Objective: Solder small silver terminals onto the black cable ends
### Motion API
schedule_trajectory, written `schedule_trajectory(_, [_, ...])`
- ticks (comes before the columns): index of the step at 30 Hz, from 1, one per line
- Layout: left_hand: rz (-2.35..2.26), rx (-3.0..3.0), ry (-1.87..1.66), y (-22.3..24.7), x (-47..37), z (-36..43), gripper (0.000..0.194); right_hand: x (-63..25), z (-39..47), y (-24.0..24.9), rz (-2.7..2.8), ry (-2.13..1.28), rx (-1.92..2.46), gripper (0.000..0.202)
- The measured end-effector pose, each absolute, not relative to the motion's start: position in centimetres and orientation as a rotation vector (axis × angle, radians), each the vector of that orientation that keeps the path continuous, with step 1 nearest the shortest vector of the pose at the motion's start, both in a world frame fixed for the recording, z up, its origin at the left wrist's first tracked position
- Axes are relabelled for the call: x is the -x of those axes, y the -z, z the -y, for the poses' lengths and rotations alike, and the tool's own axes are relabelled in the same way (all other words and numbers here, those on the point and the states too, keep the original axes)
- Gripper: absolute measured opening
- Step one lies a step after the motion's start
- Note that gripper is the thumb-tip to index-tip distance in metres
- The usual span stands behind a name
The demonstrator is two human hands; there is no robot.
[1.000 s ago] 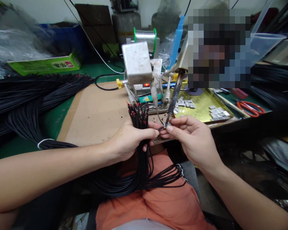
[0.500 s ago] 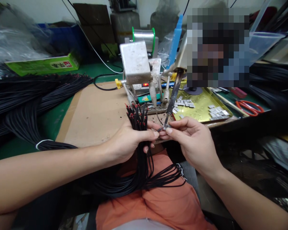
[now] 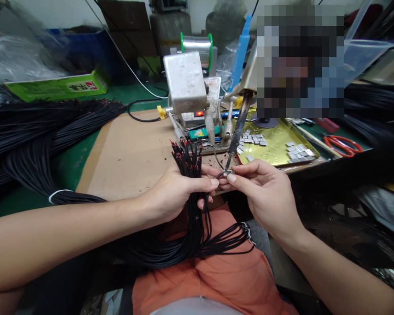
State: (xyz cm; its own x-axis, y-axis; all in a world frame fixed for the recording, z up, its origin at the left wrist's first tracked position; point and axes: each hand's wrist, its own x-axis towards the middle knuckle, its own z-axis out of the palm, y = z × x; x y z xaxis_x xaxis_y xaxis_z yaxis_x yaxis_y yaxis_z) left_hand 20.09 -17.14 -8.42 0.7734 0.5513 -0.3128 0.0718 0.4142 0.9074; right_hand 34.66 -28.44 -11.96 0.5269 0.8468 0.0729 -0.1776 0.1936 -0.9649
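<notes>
Little differs from half a second ago: both hands keep their places, while the background sits slightly higher in view. The left hand (image 3: 177, 192) is closed around an upright bundle of black wires (image 3: 190, 168), thumb across the front. The right hand (image 3: 265, 188) pinches a small metal piece (image 3: 228, 173) between thumb and forefinger, near the edge of the green table (image 3: 92, 142). The piece lies just under the tip of a soldering iron (image 3: 238, 131); whether they touch is too small to tell. The left hand's fingers are partly hidden behind the wires, and a pixelated block covers the upper right. The wires are slim and smooth, with red ends, and curve down over orange cloth (image 3: 223, 280). Flat, squarish silvery pieces (image 3: 301, 153) lie in a shiny gold tray (image 3: 275, 140), beside a sheet of plain brown cardboard (image 3: 127, 153)
</notes>
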Motion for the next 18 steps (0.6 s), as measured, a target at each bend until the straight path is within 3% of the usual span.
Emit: schedule_trajectory(18, [-0.608,-1.153,-0.312,8.71,-19.95,17.05,0.021,-34.71,28.51,11.86,0.719,-0.809,1.205,0.014])
